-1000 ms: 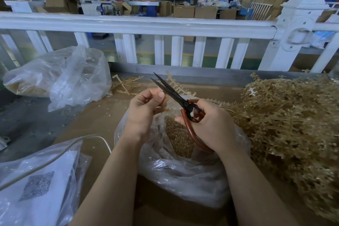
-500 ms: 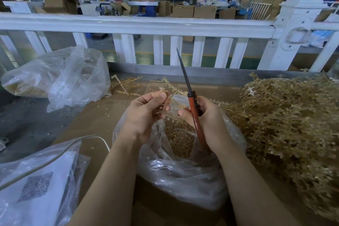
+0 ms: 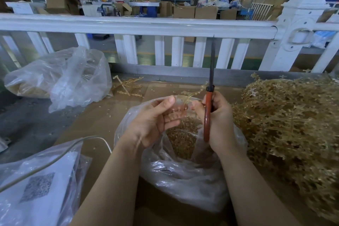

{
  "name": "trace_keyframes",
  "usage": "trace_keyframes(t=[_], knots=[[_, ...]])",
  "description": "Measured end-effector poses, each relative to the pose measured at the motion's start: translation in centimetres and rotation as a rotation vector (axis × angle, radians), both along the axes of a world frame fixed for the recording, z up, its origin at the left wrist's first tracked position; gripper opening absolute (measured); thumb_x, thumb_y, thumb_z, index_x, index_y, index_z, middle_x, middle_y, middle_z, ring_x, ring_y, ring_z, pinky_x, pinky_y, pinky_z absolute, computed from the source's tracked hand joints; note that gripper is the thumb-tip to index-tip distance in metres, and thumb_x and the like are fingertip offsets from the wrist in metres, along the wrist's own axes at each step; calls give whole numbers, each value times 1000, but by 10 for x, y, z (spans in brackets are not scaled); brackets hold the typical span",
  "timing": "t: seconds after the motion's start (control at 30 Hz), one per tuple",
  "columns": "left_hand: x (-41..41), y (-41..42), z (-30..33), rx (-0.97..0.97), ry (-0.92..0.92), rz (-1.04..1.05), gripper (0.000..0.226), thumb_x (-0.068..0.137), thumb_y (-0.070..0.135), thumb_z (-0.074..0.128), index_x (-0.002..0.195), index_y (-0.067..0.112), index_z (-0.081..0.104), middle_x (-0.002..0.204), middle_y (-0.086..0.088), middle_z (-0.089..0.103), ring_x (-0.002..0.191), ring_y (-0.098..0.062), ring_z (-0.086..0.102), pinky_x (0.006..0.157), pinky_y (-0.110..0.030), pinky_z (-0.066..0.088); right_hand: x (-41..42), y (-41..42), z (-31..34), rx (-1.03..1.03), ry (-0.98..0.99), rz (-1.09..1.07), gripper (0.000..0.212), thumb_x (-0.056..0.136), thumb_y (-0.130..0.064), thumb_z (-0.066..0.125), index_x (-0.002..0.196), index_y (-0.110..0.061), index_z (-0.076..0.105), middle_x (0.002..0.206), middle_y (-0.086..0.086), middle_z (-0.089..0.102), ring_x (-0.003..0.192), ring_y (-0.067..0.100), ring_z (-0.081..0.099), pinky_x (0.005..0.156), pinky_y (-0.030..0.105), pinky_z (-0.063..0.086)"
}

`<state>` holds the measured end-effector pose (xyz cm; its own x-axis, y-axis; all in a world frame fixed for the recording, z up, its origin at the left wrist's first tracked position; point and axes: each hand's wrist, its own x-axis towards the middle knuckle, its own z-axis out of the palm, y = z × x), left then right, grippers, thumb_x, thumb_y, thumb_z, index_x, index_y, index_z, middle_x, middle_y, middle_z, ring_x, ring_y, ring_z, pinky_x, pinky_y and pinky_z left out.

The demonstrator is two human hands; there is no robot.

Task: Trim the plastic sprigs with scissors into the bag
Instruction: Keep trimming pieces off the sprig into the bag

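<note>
We are observing a white railing (image 3: 139, 25) standing along the bench's far edge. Cardboard boxes (image 3: 184, 12) are sitting on the workshop floor beyond. A white cable (image 3: 55, 159) is lying across a bagged printed sheet (image 3: 34, 189) at near left.

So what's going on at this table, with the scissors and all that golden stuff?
A person is trimming gold plastic sprigs. The right hand grips red-handled scissors, blades together and pointing up. The left hand hovers with fingers loose beside a sprig, above the open clear bag already holding trimmed bits. A big pile of untrimmed sprigs waits on the right.
</note>
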<state>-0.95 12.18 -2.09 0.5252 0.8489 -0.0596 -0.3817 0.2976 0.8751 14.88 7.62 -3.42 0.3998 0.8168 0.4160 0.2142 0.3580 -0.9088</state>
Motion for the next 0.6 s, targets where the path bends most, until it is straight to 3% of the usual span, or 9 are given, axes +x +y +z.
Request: trace_keyframes(t=[0.1, 0.3, 0.43, 0.5, 0.6], knots=[[-1, -1, -1, 15, 117, -92, 68, 56, 38, 84, 110, 3, 62, 101, -14, 74, 78, -17, 73, 64, -22, 59, 0, 0, 0, 65, 68, -52, 24, 91, -8, 71, 84, -25, 56, 80, -3, 66, 83, 21, 71, 78, 29, 56], [5, -5, -5, 114, 321, -187, 52, 69, 40, 79, 111, 11, 70, 103, -10, 75, 74, -9, 67, 62, -17, 52, -2, 0, 0, 151, 136, -80, 22, 92, -5, 70, 89, -22, 57, 84, -2, 70, 84, 12, 74, 74, 20, 55], [13, -6, -6, 118, 259, -53, 24, 68, 38, 78, 83, 18, 78, 94, -8, 76, 71, -9, 68, 59, -18, 53, -3, -1, -1, 129, 73, -68, 23, 91, -7, 71, 84, -25, 58, 82, 4, 71, 83, 21, 73, 74, 32, 60], [15, -5, -6, 124, 216, 15, 23, 70, 32, 76, 84, 14, 77, 91, -10, 76, 72, -12, 71, 59, -19, 55, -4, -1, 0, 110, 50, -60, 24, 90, -7, 72, 82, -24, 58, 79, 4, 70, 80, 23, 72, 73, 35, 61], [16, -4, -4, 131, 173, 71, 19, 76, 26, 71, 87, 10, 71, 86, -10, 76, 74, -16, 73, 63, -23, 58, -5, 0, 0, 102, 31, -38, 28, 89, -4, 74, 81, -25, 57, 68, -15, 63, 65, 1, 63, 64, 16, 51]])
